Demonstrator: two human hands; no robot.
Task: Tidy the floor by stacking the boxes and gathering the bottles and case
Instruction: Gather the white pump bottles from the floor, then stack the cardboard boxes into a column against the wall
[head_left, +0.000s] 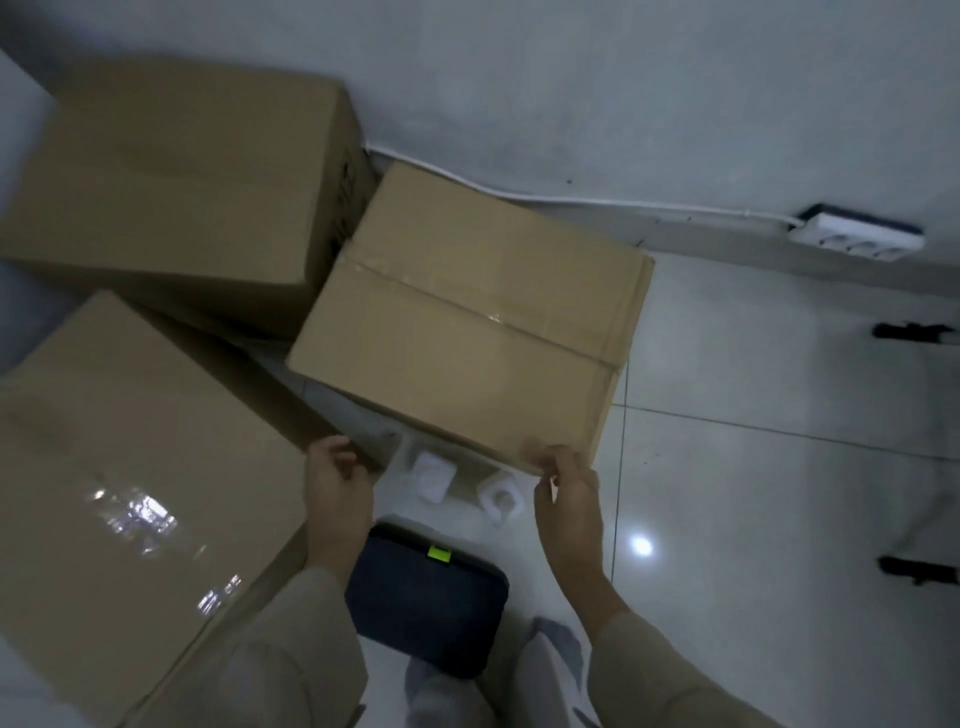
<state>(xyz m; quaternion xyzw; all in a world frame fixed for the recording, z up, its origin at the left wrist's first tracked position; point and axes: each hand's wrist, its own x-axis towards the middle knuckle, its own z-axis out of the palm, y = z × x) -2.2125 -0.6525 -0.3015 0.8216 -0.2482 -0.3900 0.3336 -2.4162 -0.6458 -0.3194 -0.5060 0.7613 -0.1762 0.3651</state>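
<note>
A taped cardboard box (467, 322) sits in the middle, its near edge over two white bottles (434, 475) (500, 499) on the floor. My right hand (569, 493) has its fingertips at that box's near right corner; whether it grips is unclear. My left hand (335, 483) hovers with its fingers loosely curled, holding nothing, beside the corner of a large box (135, 493) on the left. A third large box (171, 176) stands at the back left against the wall. A dark blue case (431, 603) with a green tag lies on the tiles between my arms.
A white power strip (857, 239) with its cable lies along the wall at the back right. Two black objects (914, 332) (917, 569) lie at the right edge. My knees (441, 691) are at the bottom. Glossy white tiles (753, 519) stretch to the right.
</note>
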